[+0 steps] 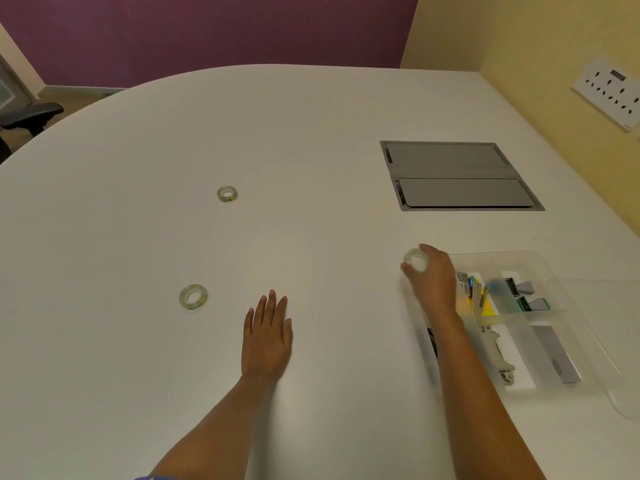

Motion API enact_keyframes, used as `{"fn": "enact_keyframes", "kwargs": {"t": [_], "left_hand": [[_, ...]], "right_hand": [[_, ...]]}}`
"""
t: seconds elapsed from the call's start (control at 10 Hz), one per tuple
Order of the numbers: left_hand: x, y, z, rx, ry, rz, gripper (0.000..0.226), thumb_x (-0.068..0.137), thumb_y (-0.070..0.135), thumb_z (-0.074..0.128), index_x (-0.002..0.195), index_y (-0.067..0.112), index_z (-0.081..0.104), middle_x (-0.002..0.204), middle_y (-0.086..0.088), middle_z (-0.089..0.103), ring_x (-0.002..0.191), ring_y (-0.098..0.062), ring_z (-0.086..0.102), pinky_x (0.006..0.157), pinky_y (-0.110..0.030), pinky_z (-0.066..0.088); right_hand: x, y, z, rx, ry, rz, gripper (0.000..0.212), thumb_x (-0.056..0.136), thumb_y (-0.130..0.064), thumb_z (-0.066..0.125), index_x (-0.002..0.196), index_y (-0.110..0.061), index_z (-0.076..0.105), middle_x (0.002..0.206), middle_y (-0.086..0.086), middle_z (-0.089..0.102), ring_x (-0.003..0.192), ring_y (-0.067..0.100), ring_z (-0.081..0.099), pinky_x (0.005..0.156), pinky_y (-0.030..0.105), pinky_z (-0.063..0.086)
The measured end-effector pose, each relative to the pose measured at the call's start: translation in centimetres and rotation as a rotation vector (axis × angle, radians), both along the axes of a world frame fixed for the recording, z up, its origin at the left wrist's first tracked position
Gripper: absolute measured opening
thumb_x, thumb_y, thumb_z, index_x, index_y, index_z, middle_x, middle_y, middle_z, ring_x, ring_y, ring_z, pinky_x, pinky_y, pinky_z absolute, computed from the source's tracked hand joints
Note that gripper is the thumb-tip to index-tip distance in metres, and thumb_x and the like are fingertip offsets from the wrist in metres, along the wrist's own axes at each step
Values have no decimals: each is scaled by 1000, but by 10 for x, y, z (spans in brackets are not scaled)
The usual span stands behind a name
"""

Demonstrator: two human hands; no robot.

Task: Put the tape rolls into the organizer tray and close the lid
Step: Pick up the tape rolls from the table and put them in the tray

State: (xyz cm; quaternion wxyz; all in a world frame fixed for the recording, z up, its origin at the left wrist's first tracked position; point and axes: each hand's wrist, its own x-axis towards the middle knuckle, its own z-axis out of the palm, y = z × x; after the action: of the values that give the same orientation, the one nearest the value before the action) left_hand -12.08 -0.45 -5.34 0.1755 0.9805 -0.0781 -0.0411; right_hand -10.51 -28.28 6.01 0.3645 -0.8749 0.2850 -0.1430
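A wide white counter (311, 150) fills the view. At its near right sits a clear organizer tray (540, 261) with stationery in its compartments. The right hand (433, 275) curls its fingers around one tape roll (415, 259) at the tray's far left corner. The left hand (266, 337) lies flat and open, holding nothing. Two more tape rolls lie to its left: a near roll (193, 297) and a far roll (227, 194).

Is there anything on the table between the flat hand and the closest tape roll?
No. In the head view, only bare white table lies between the left hand and the near tape roll.
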Motion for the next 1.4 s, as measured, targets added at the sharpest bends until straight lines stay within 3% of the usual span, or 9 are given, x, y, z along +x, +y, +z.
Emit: {"fn": "enact_keyframes", "kwargs": {"t": [0.3, 0.4, 0.6, 1.1, 1.4], "left_hand": [[-1, 0, 1, 8, 2, -1, 51, 102, 33, 21, 152, 26, 11, 162, 4, 3, 150, -14, 0, 124, -35, 0], [-1, 0, 1, 4, 4, -2, 51, 102, 33, 22, 152, 25, 12, 162, 3, 4, 150, -14, 1, 124, -35, 1], [-1, -1, 3, -16, -2, 2, 51, 102, 31, 24, 152, 25, 16, 162, 3, 7, 150, -14, 3, 124, -36, 2], [-1, -1, 5, -29, -11, 6, 50, 102, 31, 26, 151, 25, 20, 162, 3, 10, 150, -14, 6, 124, -35, 4], [15, 2, 5, -10, -7, 14, 51, 102, 33, 22, 152, 28, 13, 162, 6, 3, 150, -11, 0, 123, -33, -1]], "right_hand": [[-12, -34, -32, -5, 280, -3, 55, 85, -10, 69, 134, -1, 46, 136, 22, 49, 124, 36, 49, 100, 39, 43], [-11, -32, -38, 5, 282, -5, 54, 85, -11, 69, 133, -3, 46, 134, 21, 49, 120, 35, 52, 96, 39, 46], [-6, -31, -43, 12, 197, -16, 49, 83, -8, 70, 127, -3, 48, 129, 19, 50, 113, 34, 54, 91, 37, 47], [-8, -27, -37, -95, 179, -21, 44, 82, -2, 69, 124, 0, 56, 129, 23, 51, 117, 37, 52, 94, 40, 48], [15, 13, -10, -158, -47, -33, 34, 89, -7, 63, 122, -9, 58, 129, 16, 54, 120, 30, 51, 90, 37, 49]]}}
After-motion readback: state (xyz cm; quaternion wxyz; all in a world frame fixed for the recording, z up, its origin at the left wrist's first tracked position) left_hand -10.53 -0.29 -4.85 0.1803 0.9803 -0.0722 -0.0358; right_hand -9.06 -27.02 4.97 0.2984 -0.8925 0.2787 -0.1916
